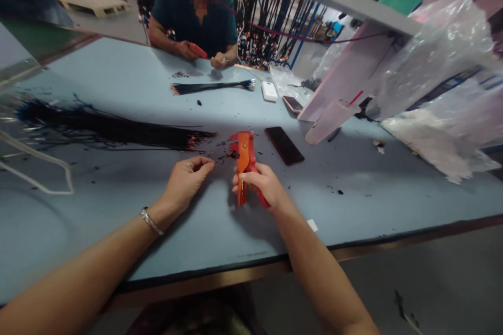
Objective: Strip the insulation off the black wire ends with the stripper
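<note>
My right hand [257,183] is wrapped round the handles of an orange and red wire stripper [245,154], its jaws pointing away from me above the table. To its left, my left hand [190,175] is closed in a pinch, thumb against forefinger. Anything between those fingertips is too small to make out. A thick bundle of black wires [129,128] lies beyond my left hand, copper-coloured ends towards the stripper. Small black scraps [222,156] are scattered between the bundle and the tool's jaws.
Across the blue-grey table [353,209] a co-worker [194,10] holds a red tool [198,51] behind a smaller wire bundle [212,86]. A dark phone [284,145] lies right of my stripper. A shelf upright [346,68] and plastic bags [436,57] stand at right.
</note>
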A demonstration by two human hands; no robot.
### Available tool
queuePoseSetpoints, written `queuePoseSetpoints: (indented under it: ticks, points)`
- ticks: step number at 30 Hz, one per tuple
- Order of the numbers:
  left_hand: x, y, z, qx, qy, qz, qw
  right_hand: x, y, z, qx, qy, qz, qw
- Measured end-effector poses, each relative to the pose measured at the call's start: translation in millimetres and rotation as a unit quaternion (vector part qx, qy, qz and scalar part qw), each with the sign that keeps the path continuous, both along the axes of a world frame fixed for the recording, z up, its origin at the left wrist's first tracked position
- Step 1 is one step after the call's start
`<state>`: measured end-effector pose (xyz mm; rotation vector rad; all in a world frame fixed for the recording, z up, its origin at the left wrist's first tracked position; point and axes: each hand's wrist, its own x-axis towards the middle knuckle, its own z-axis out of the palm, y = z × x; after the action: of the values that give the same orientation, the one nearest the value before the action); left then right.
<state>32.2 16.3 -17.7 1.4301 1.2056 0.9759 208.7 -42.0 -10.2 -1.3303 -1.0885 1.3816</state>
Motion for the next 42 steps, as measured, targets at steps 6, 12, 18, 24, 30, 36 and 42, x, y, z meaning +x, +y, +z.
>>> queuePoseSetpoints:
  ticks: [6, 12, 18, 24, 30, 36, 42]
  points:
    - [-4.5, 0.5, -4.8, -0.034, -0.039, -0.007, 0.999, 1.3, -3.7, -6.0, -0.028, 0.233, 0.015, 0.972]
    - [-12.1, 3.1, -3.0, -0.015, -0.049, -0.002, 0.999, -3.5, -11.0, -3.4, 0.024, 0.362, 0.079, 0.928]
    - [-19.6, 7.2, -0.4, 0.013, -0.025, -0.004, 1.000, -6.8, -12.8, -11.5, 0.046, 0.394, 0.069, 0.915]
    - [-22.7, 9.7, -10.3, 0.008, -0.046, -0.013, 0.999, -8.5, -11.5, -12.0, 0.068, 0.370, 0.066, 0.924]
    - [-24.2, 9.2, -7.2, 0.077, 0.012, -0.020, 0.997, -5.8, -15.9, -10.5, 0.085, 0.266, 0.124, 0.952]
    - [-24.1, 11.9, -7.6, 0.085, 0.014, -0.020, 0.996, -2.2, -18.1, -14.1, 0.204, -0.060, 0.121, 0.970]
    - [-23.6, 10.5, -10.3, 0.080, 0.050, -0.009, 0.996, -5.1, -14.0, -19.7, 0.183, -0.133, 0.127, 0.966]
